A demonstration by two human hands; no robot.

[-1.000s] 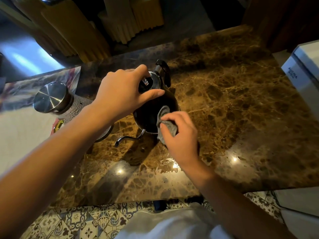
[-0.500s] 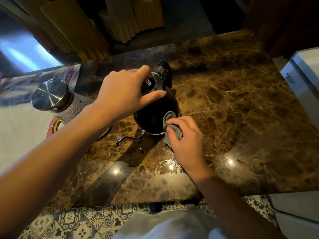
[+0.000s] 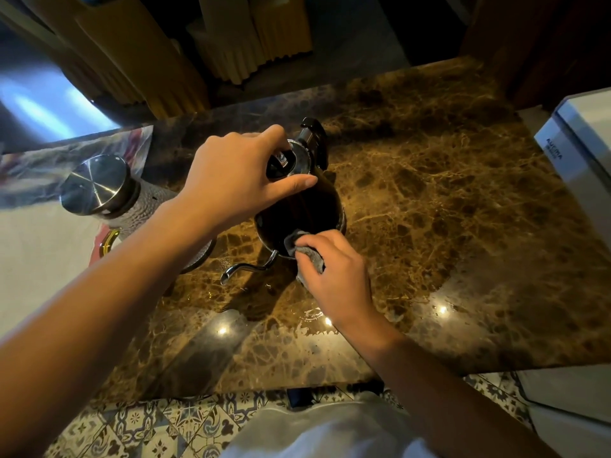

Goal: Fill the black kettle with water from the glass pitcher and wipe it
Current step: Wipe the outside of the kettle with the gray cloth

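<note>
- Tiles (image 3: 139, 424) with a blue and white pattern cover the floor at the near edge of the view, beside a fold of white clothing (image 3: 317, 434) on the person.
- Brown marble countertop (image 3: 446, 242), glossy and veined, stretches from that edge to the far wall; small bright reflections and a wet patch sit on it near the right wrist.
- The right hand (image 3: 334, 276) has its fingers curled round a grey cloth (image 3: 309, 259) and presses it against the lower front of the black kettle (image 3: 304, 209), close to the base.
- The kettle stands upright on the countertop, around the middle of it, with its thin curved spout (image 3: 246, 268) pointing toward the person and its handle (image 3: 314, 133) on the far side.
- The left hand (image 3: 231, 180) rests over the kettle's top, fingers bent round the rim by the lid (image 3: 291, 160) and thumb stretched across the near side, holding it steady.
- Left of the kettle, partly hidden behind the left forearm, stands the glass pitcher (image 3: 142, 209) with a round steel cap (image 3: 94, 183).
- A white appliance (image 3: 578, 153) sits at the right edge of the countertop.
- Beyond the far edge hang yellow pleated curtains (image 3: 258, 38).
</note>
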